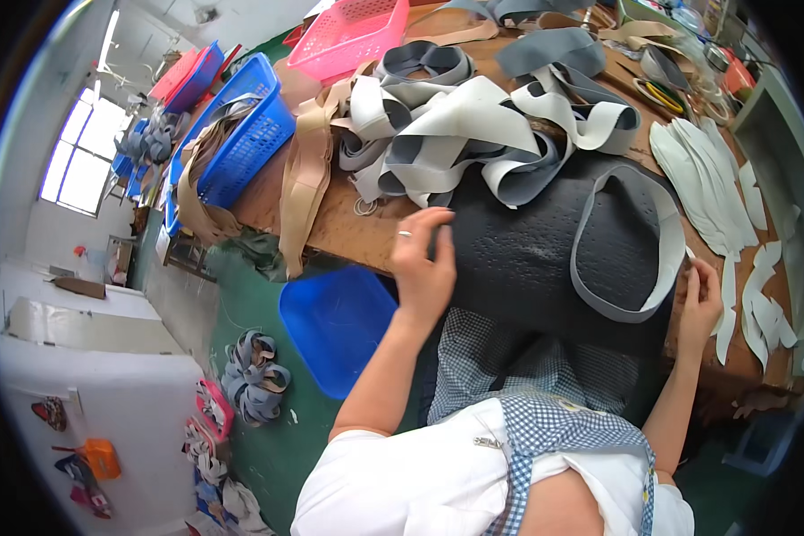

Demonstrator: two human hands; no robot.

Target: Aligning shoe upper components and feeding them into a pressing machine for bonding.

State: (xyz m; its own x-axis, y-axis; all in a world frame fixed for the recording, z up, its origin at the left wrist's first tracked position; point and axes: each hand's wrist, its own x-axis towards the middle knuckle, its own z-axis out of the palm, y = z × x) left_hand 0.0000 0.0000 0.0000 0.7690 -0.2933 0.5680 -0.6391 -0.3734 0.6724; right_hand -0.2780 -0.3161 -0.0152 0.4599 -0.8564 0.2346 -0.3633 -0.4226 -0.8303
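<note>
We have our ringed left hand (424,263) by the left edge of a black, pitted sheet (518,259), our right hand (702,302) just beside a looped, flat grey-white band (672,237) lying over it.

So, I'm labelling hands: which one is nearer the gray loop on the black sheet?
Right: the right hand is beside the gray loop; the left hand is across the black sheet.

A strip heap (460,125) lies on the table (353,234), behind the mat (518,250); 1 loop (673,237) is on the mat's right part. 1 basket (255,152) stands left of the heap, a 2nd basket (357,58) behind its left end. Pieces (701,179) lie right of the mat; left, on the floor (277,464), is 1 tub (335,330).
</note>
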